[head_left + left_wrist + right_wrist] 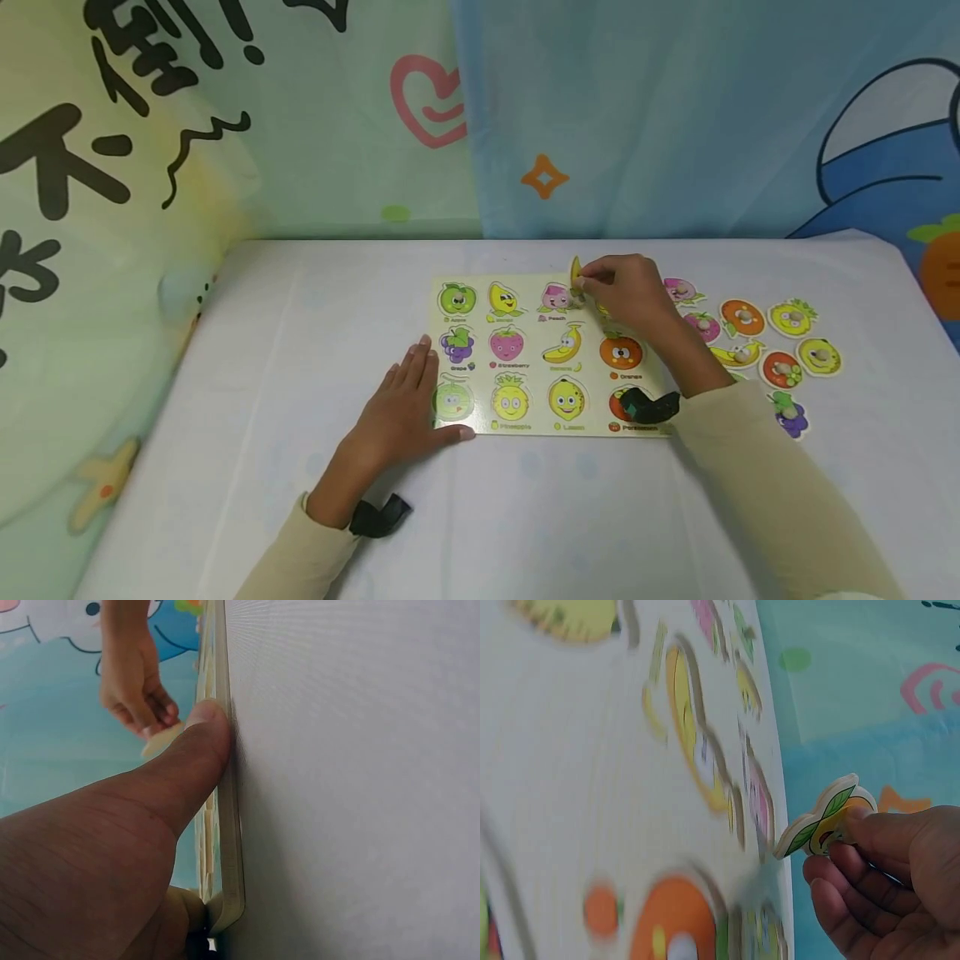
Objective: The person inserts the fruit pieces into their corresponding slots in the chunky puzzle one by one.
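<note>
My right hand point(626, 287) pinches a yellow fruit puzzle piece point(832, 817) between thumb and fingers. Two green leaves and part of a printed face show on the piece, which is tilted on edge over the board's top edge, near the peach picture. Flat below lies the fruit puzzle board point(480, 423), printed with rows of fruits and their names. At its left edge rests my left hand point(397, 408), fingers straight along the side. The left thumb point(199, 750) lies against the board's front edge.
Loose fruit pieces lie right of the board, among them a pineapple piece point(792, 317), a grape piece point(790, 415) and an orange piece point(742, 317). A white cloth point(300, 350) covers the table. Behind it hangs a printed curtain point(637, 125).
</note>
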Demonstrator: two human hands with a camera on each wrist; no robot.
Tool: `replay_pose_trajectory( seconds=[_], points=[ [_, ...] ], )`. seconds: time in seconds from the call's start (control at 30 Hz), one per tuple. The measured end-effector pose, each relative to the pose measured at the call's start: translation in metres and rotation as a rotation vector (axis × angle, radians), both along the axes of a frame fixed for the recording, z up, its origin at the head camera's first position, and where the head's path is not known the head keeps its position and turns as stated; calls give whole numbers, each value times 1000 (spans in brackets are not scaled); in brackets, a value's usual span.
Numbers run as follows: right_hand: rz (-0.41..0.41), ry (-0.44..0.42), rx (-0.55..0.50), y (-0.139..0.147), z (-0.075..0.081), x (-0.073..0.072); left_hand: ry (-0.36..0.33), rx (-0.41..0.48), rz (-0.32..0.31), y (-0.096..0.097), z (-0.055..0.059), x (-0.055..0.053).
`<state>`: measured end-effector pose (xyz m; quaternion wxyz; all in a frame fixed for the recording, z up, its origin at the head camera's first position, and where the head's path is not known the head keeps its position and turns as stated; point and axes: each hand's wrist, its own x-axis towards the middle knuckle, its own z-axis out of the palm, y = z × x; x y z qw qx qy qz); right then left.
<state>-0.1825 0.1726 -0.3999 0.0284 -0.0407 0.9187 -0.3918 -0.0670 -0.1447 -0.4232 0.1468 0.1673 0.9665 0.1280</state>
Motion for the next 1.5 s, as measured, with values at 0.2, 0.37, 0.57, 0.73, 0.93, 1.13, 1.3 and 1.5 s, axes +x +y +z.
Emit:
replay_pose_trajectory(
  seconds=[0.2, 0.37, 0.57, 0.73, 0.93, 1.13, 1.3, 1.5],
  points=[
    [32, -21, -56, -18, -4, 0, 7, -10, -10, 0, -2, 0],
    [41, -38, -92, -30, -9, -3, 12, -6, -4, 0, -1, -1],
    [68, -26, -106, -44, -13, -7, 4, -4, -3, -2, -2, -1],
    [87, -54, -97, -57, -11, -7, 3, -4, -9, -3, -3, -1],
    [131, -33, -46, -68, -10, -9, -7, -5, -7, -3, -2, -1],
    [155, -32, -7, -81, -13, -12, -5, -4, -1, -3, -2, -3],
    [178, -34, 18, -89, -19, -13, -1, -6, -5, -3, -3, -3],
    [166, -46, 30, -95, -23, -12, -5, -10, -4, -3, -4, -2]
  ],
)
